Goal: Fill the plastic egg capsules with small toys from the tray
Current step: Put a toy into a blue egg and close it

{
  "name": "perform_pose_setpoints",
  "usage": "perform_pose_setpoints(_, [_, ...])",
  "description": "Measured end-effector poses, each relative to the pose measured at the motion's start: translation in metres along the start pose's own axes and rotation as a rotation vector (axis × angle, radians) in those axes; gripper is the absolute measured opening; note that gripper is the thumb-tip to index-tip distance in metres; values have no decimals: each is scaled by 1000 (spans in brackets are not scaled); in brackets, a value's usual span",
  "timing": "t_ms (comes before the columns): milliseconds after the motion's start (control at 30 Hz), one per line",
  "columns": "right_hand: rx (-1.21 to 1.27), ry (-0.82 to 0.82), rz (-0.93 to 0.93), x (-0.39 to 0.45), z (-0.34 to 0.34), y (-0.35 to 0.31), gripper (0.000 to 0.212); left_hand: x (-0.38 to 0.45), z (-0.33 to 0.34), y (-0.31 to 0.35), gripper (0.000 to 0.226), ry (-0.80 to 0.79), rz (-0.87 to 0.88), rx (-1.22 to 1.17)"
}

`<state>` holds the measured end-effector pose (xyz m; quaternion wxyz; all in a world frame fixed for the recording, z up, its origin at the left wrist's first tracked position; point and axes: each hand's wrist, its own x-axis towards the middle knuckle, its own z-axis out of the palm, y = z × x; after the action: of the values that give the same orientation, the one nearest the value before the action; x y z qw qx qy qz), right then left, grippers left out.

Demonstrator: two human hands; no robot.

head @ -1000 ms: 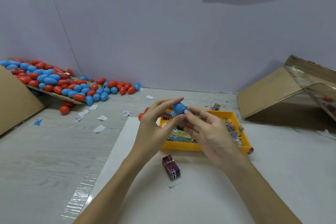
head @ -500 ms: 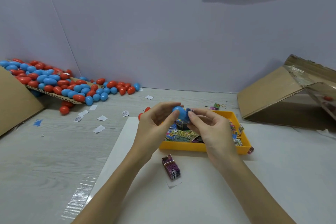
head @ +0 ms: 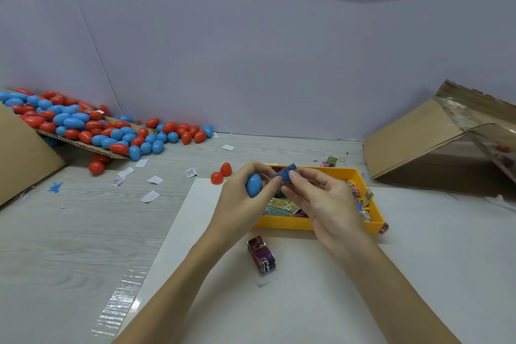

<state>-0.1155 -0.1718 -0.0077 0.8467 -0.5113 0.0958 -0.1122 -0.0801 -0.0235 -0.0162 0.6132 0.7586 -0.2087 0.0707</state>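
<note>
Blue egg capsule (head: 253,185) sits gripped in the left hand (head: 240,204), raised over the yellow tray's (head: 282,224) left end. Right hand (head: 324,201) pinches a small blue patterned toy (head: 284,173) beside it, its edge meeting the left fingertips.

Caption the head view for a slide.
Left hand holds a blue egg; right hand pinches a blue toy packet above the yellow tray.
</note>
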Motion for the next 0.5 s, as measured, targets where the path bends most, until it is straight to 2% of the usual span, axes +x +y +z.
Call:
perform_pose_setpoints(67, [-143, -37, -29, -1, 0, -1, 23, 1, -4, -2, 4, 27, 57, 82])
perform_pose_setpoints(100, [-314, -58, -103, -1, -1, -2, 27, 2, -7, -4, 5, 34, 105, 149])
perform_pose_setpoints(200, [-911, -120, -478, -1, -5, -4, 38, 4, -15, -7, 9, 14, 329, 475])
perform_pose_setpoints(267, [-1135, -164, -661, -1, -6, -3, 27, 3, -16, -7, 9, -29, 372, 542])
perform_pose_setpoints(333, [-1215, -168, -670, -1, -6, 0, 14, 2, -15, -7, 9, -44, 389, 534])
perform_pose_setpoints(400, [-1194, -142, -636, 0, -7, 1, 6, 1, -14, -6, 8, -52, 370, 501])
perform_pose_setpoints(433, [-1149, -112, -610, 0, -9, 1, 3, 1, -13, -6, 10, -61, 310, 455])
perform_pose_setpoints(500, [-1013, -43, -515, 4, -12, -2, 7, 3, -12, -2, 24, -107, 23, 212])
